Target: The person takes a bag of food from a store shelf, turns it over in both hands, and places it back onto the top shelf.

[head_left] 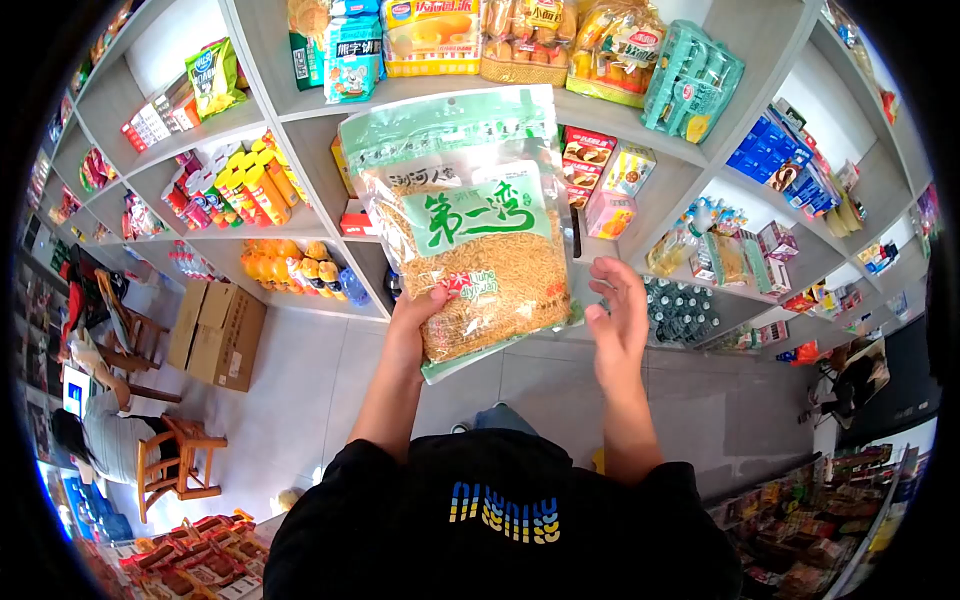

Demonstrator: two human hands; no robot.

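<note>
A clear and green bag of golden-brown grains (490,275) is held up in front of the shelves, its printed front facing me. My left hand (408,325) grips its lower left edge, thumb on the front and the other fingers hidden behind. To the right of the bag, my right hand (620,320) is raised with fingers apart and slightly curled. It holds nothing and appears separate from the bag. Behind the bag, a shelf compartment with small red boxes (588,160) and a pink box (612,212) is partly covered.
Packaged breads (530,40) and a teal snack pack (690,85) line the upper shelf. Yellow-capped canisters (262,190) stand at left. A cardboard carton (225,335) rests on the floor near a wooden chair (185,460) and a seated person (110,435). Bottles (680,310) fill a lower right compartment.
</note>
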